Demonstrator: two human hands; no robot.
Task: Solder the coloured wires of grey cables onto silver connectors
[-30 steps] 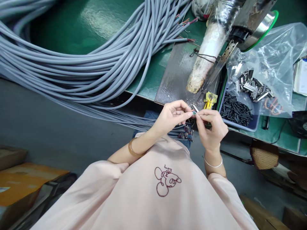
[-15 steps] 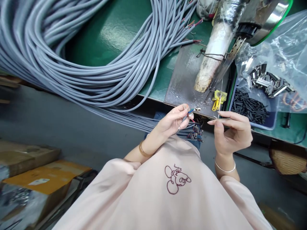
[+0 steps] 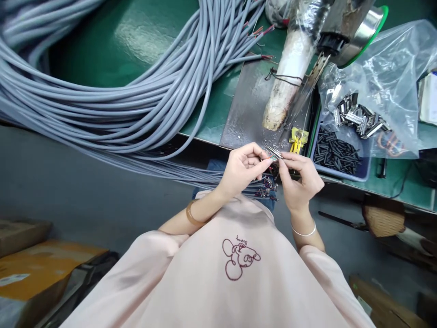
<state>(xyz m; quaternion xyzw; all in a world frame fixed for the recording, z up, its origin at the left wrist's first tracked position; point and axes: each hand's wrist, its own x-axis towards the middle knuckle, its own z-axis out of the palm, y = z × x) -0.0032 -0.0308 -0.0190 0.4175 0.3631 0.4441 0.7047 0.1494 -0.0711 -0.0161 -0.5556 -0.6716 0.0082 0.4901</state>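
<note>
A small metal multi-pin connector (image 3: 274,152) with coloured wires at its edge is between my two hands, in front of the bench edge. My left hand (image 3: 241,168) is closed on the wired cable end beside it, most of which its fingers cover. Thumb and fingers of my right hand (image 3: 299,176) pinch the connector's right end. Just below the hands, several grey cables with connectors on their ends (image 3: 268,187) lie across my lap. The yellow clip-like piece (image 3: 297,141) is on the bench close to my right fingers.
A large coil of grey cables (image 3: 164,109) covers the bench's left. A white wrapped tool (image 3: 282,86) points down over a metal plate (image 3: 239,111). To the right, a blue tray (image 3: 362,171) holds small black tubes (image 3: 336,150) and a plastic bag of metal connectors (image 3: 357,114).
My right hand has come leftward from apart and now touches the connector. The connector is turned at a slant between both hands. The view has shifted slightly right.
</note>
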